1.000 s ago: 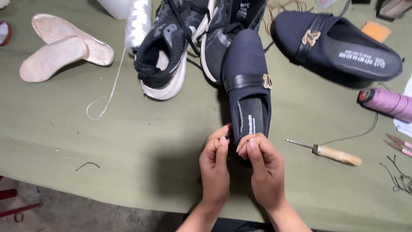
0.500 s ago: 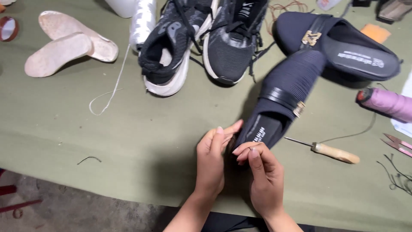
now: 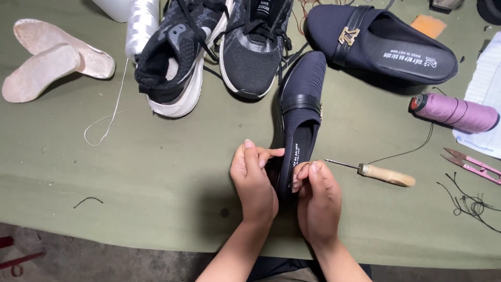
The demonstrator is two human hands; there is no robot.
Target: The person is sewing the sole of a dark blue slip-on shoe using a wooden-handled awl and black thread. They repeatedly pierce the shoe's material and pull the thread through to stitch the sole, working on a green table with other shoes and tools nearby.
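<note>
Now the green worktop carries it all: both hands grip the heel of a dark slip-on shoe, left hand and right hand pinching its edge, seemingly checking the seam. Just right of the right hand lies a wooden-handled awl, probably needed next.

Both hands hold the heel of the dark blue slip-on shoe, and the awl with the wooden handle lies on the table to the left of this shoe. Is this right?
Not quite. In the head view the left hand and right hand do hold the heel of the dark blue slip-on shoe, but the awl with the wooden handle lies on the table to the right of this shoe, not the left.
</note>
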